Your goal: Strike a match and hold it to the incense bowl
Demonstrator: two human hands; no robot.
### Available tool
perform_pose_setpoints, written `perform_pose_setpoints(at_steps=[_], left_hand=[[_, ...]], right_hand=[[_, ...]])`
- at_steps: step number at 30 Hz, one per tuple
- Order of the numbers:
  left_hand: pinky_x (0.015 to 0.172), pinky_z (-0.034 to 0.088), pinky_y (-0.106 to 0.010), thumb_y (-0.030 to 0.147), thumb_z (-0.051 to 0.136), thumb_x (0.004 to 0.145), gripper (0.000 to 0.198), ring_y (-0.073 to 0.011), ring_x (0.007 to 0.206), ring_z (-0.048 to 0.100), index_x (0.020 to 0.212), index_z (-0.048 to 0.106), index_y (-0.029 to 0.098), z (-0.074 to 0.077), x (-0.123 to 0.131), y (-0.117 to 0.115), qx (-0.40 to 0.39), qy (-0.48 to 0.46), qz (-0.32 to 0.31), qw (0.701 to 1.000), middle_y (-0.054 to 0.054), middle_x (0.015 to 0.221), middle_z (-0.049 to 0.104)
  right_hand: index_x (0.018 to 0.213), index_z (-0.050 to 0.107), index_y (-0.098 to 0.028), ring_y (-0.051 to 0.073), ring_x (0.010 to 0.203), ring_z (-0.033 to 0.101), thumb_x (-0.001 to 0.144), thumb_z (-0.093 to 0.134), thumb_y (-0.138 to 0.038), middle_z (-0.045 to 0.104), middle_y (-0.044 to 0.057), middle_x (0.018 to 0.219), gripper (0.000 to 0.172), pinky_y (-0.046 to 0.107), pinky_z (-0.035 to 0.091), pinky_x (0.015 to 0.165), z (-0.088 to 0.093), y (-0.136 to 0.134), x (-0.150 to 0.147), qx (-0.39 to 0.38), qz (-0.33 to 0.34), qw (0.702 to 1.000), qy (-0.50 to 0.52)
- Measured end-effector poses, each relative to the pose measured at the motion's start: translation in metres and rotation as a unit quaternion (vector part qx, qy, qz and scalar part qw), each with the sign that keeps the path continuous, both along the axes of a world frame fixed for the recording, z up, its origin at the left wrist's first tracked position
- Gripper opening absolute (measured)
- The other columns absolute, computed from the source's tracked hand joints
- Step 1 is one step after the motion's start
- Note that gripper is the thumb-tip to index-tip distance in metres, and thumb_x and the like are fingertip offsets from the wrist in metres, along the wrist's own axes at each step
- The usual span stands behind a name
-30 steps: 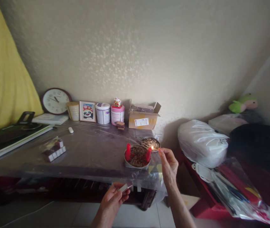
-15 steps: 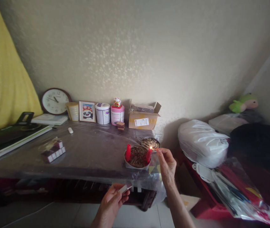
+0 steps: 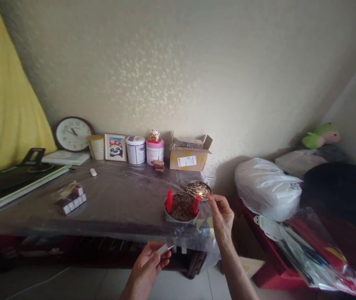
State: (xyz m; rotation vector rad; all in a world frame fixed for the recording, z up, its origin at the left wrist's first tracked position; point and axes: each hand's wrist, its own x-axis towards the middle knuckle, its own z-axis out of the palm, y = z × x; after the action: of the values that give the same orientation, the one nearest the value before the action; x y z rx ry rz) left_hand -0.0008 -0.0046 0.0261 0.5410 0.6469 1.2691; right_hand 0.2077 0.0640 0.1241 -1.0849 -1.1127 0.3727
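Between the thumb and fingers of my right hand is a burning match, its flame close to the top of the right-hand red candle. Another red candle stands at the left side of the same tin, which is filled with brown grains. Whether either wick is lit I cannot tell. Just behind the tin sits a round dish of matchsticks. My left hand is closed around a small matchbox, held low in front of the table edge.
Several matchboxes lie in torn wrap on the plastic-covered table. An open cardboard box, two tubs, a picture frame and a clock line the wall. White plastic bags are piled on the right.
Almost nothing differs. The match and my right hand have shifted very slightly to the right, with the flame still near the right candle's top. My left hand keeps its place.
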Motion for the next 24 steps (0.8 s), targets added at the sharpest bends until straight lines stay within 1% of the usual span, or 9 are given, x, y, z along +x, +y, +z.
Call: perform_pose_setpoints(at_steps=[3, 5, 10, 13, 15, 20, 24], left_hand=[[0.072, 0.052, -0.029, 0.043, 0.086, 0.047, 0.035, -0.0182, 0.077, 0.067, 0.071, 0.072, 0.022, 0.005, 0.0, -0.001, -0.006, 0.004, 0.0, 1.0, -0.004, 0.077, 0.075], [0.071, 0.052, -0.028, 0.043, 0.086, 0.046, 0.036, -0.0181, 0.077, 0.067, 0.072, 0.072, 0.022, 0.005, 0.001, 0.0, -0.009, 0.001, 0.003, 1.0, -0.004, 0.077, 0.075], [0.069, 0.052, -0.028, 0.042, 0.087, 0.045, 0.036, -0.0182, 0.075, 0.068, 0.07, 0.072, 0.022, -0.002, 0.0, 0.002, -0.011, -0.006, 0.001, 1.0, -0.004, 0.076, 0.075], [0.072, 0.052, -0.028, 0.041, 0.086, 0.049, 0.034, -0.0181, 0.078, 0.068, 0.073, 0.072, 0.022, -0.003, -0.001, 0.001, -0.001, -0.008, -0.004, 1.0, -0.004, 0.08, 0.076], [0.072, 0.052, -0.028, 0.041, 0.085, 0.051, 0.033, -0.0178, 0.079, 0.068, 0.074, 0.072, 0.022, -0.002, -0.001, 0.001, -0.001, -0.007, -0.005, 1.0, -0.004, 0.081, 0.076], [0.071, 0.053, -0.028, 0.041, 0.087, 0.046, 0.034, -0.0181, 0.077, 0.068, 0.07, 0.072, 0.021, 0.006, 0.0, -0.001, -0.017, -0.003, 0.003, 1.0, -0.004, 0.078, 0.076], [0.071, 0.052, -0.028, 0.041, 0.087, 0.046, 0.035, -0.018, 0.076, 0.068, 0.07, 0.071, 0.021, 0.006, 0.0, -0.001, -0.021, -0.003, 0.0, 1.0, -0.004, 0.076, 0.076]], right_hand=[[0.076, 0.063, -0.018, 0.015, 0.068, 0.053, 0.078, 0.066, -0.043, 0.059, -0.001, 0.072, 0.026, 0.027, 0.044, 0.067, 0.0, -0.001, -0.001, 0.002, 0.006, 1.0, 0.01], [0.075, 0.063, -0.018, 0.015, 0.069, 0.054, 0.077, 0.066, -0.043, 0.06, -0.001, 0.071, 0.026, 0.027, 0.044, 0.067, 0.001, -0.001, -0.002, 0.006, 0.006, 1.0, 0.009], [0.074, 0.063, -0.018, 0.015, 0.071, 0.054, 0.078, 0.066, -0.042, 0.06, 0.0, 0.072, 0.024, 0.028, 0.044, 0.069, -0.001, 0.001, -0.003, 0.005, 0.017, 1.0, -0.008], [0.075, 0.063, -0.018, 0.015, 0.072, 0.054, 0.078, 0.066, -0.042, 0.06, 0.0, 0.074, 0.024, 0.028, 0.044, 0.069, -0.004, 0.003, -0.002, 0.007, 0.017, 1.0, -0.013], [0.076, 0.063, -0.018, 0.015, 0.071, 0.053, 0.079, 0.065, -0.042, 0.06, 0.0, 0.074, 0.025, 0.027, 0.044, 0.068, -0.005, 0.004, 0.0, 0.005, 0.013, 1.0, -0.012], [0.075, 0.062, -0.018, 0.014, 0.068, 0.053, 0.078, 0.065, -0.043, 0.059, -0.001, 0.072, 0.025, 0.026, 0.044, 0.064, -0.003, 0.002, 0.002, -0.007, 0.01, 1.0, 0.007], [0.074, 0.063, -0.018, 0.013, 0.067, 0.052, 0.076, 0.067, -0.044, 0.059, -0.001, 0.071, 0.026, 0.025, 0.043, 0.063, 0.0, 0.001, 0.001, -0.002, 0.008, 1.0, 0.017]])
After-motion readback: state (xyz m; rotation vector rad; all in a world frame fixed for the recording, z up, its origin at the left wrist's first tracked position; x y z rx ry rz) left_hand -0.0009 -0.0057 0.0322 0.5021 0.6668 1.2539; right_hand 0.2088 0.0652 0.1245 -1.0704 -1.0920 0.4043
